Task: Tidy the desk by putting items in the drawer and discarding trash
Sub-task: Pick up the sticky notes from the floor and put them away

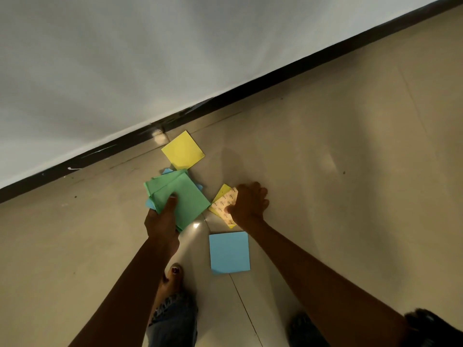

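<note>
Coloured sticky-note pads lie scattered on a beige tiled floor. My left hand [161, 219] grips a fanned stack of green notes [180, 196], thumb on top, with light blue notes peeking out beneath. My right hand [248, 204] presses down on a patterned cream pad [224, 205] that lies over a yellow one, fingers curled around its right edge. A yellow pad [183, 150] lies flat farther off near the wall. A blue pad [229, 251] lies flat nearer to me, between my arms.
A white wall [125, 58] with a black skirting board [275, 78] runs diagonally behind the notes. My bare foot [172, 279] and jeans leg stand just below the left hand. Open floor [350, 146] extends to the right.
</note>
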Tool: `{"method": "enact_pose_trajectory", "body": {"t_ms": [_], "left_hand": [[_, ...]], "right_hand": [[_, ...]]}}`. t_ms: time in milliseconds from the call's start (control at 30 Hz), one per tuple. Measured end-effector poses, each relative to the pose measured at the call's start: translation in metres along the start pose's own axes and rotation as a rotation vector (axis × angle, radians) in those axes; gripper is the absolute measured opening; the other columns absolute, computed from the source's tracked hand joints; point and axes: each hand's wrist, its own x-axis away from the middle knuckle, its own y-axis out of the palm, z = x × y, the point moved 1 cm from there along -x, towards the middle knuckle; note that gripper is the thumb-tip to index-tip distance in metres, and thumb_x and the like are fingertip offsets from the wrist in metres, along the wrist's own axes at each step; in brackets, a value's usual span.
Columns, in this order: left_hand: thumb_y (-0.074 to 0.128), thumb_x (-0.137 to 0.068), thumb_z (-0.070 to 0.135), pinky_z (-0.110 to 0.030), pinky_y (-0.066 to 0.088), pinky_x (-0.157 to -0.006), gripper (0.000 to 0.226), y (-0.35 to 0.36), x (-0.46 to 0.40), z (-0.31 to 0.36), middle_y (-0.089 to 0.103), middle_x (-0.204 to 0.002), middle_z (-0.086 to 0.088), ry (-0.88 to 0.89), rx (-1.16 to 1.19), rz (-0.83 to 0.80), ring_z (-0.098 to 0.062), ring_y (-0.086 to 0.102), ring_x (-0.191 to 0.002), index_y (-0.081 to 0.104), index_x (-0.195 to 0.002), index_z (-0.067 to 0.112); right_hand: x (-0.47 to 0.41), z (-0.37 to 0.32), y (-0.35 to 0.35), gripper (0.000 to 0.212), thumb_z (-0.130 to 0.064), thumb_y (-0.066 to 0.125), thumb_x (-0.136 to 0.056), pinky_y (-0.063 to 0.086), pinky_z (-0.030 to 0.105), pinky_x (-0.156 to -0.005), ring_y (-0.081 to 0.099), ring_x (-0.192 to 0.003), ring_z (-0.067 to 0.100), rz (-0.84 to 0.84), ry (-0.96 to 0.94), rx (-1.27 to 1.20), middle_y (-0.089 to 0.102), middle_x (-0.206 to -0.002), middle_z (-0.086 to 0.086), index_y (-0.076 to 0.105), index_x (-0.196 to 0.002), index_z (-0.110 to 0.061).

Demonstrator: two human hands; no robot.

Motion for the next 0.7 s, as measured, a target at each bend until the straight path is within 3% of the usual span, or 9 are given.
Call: {"method": "enact_pose_trajectory", "body": {"t_ms": [67, 167, 267, 300, 433, 500, 567, 633, 700], "left_hand": [[0.061, -0.09, 0.015, -0.038, 0.051, -0.08, 0.041, -0.002, -0.002, 0.001, 0.059, -0.119, -0.007, -0.007, 0.013, 0.014, -0.025, 0.058, -0.104, 0.051, -0.13, 0.012], [0.062, -0.09, 0.016, -0.043, 0.051, -0.086, 0.04, -0.004, -0.008, 0.002, 0.059, -0.122, -0.009, -0.017, 0.004, 0.049, -0.026, 0.058, -0.104, 0.051, -0.128, 0.012], [0.058, -0.092, 0.022, -0.037, 0.057, -0.071, 0.031, -0.003, -0.009, 0.004, 0.062, -0.113, -0.007, -0.072, 0.014, -0.045, -0.023, 0.063, -0.095, 0.055, -0.121, 0.013], [0.055, -0.093, 0.029, -0.034, 0.059, -0.067, 0.028, -0.001, -0.006, 0.006, 0.064, -0.111, -0.007, -0.098, 0.021, -0.125, -0.022, 0.064, -0.093, 0.057, -0.117, 0.015], [0.042, -0.083, 0.059, -0.042, 0.054, -0.085, 0.058, -0.003, -0.009, 0.008, 0.066, -0.116, -0.007, -0.155, 0.038, -0.331, -0.025, 0.063, -0.105, 0.056, -0.125, 0.022], [0.051, -0.088, 0.045, -0.037, 0.058, -0.076, 0.038, -0.007, -0.011, 0.008, 0.066, -0.115, -0.008, -0.12, 0.017, -0.293, -0.024, 0.065, -0.1, 0.059, -0.116, 0.021], [0.059, -0.09, 0.022, -0.033, 0.059, -0.069, 0.013, -0.011, -0.014, 0.009, 0.066, -0.109, -0.007, -0.093, 0.037, -0.182, -0.02, 0.065, -0.094, 0.06, -0.103, 0.021], [0.061, -0.089, 0.014, -0.034, 0.058, -0.071, 0.012, -0.014, -0.019, 0.01, 0.065, -0.107, -0.005, -0.082, 0.079, -0.096, -0.019, 0.065, -0.093, 0.059, -0.098, 0.021], [0.063, -0.088, 0.014, -0.039, 0.056, -0.079, 0.014, -0.017, -0.023, 0.013, 0.064, -0.113, -0.005, -0.079, 0.129, -0.047, -0.022, 0.064, -0.1, 0.059, -0.099, 0.022]], "right_hand": [[0.003, -0.003, -0.005, 0.036, -0.029, 0.066, -0.084, 0.04, 0.04, -0.093, 0.045, -0.115, 0.031, -0.009, -0.037, -0.19, 0.045, -0.121, 0.013, 0.053, -0.112, -0.011], [0.013, -0.013, -0.019, 0.021, -0.016, 0.067, -0.083, 0.047, 0.025, -0.073, 0.057, -0.087, 0.022, -0.037, -0.11, -0.7, 0.058, -0.095, 0.008, 0.052, -0.094, -0.008], [0.026, -0.034, -0.029, 0.033, -0.014, 0.068, -0.083, 0.053, 0.026, -0.07, 0.064, -0.098, 0.025, -0.219, -0.182, -0.958, 0.065, -0.11, 0.013, 0.055, -0.111, -0.004], [0.029, -0.043, -0.029, 0.035, -0.016, 0.066, -0.085, 0.053, 0.026, -0.071, 0.063, -0.101, 0.026, -0.25, -0.236, -0.886, 0.064, -0.114, 0.013, 0.053, -0.115, -0.004], [0.024, -0.074, -0.013, 0.043, -0.023, 0.055, -0.092, 0.048, 0.045, -0.092, 0.051, -0.115, 0.032, -0.213, -0.351, -0.522, 0.051, -0.124, 0.016, 0.036, -0.126, -0.006], [0.014, -0.082, -0.01, 0.048, -0.031, 0.056, -0.09, 0.042, 0.043, -0.094, 0.043, -0.118, 0.031, -0.084, -0.377, -0.256, 0.044, -0.126, 0.015, 0.034, -0.127, -0.009], [0.002, -0.084, -0.018, 0.051, -0.035, 0.058, -0.086, 0.034, 0.038, -0.089, 0.037, -0.119, 0.029, 0.16, -0.408, -0.125, 0.04, -0.129, 0.013, 0.037, -0.126, -0.013], [-0.016, -0.079, -0.036, 0.057, -0.033, 0.061, -0.083, 0.035, 0.04, -0.09, 0.034, -0.123, 0.031, 0.409, -0.309, -0.132, 0.036, -0.137, 0.014, 0.036, -0.131, -0.013], [-0.037, -0.068, -0.053, 0.072, -0.031, 0.067, -0.081, 0.037, 0.046, -0.095, 0.031, -0.127, 0.033, 0.468, -0.12, -0.161, 0.027, -0.144, 0.015, 0.028, -0.139, -0.012]]}}
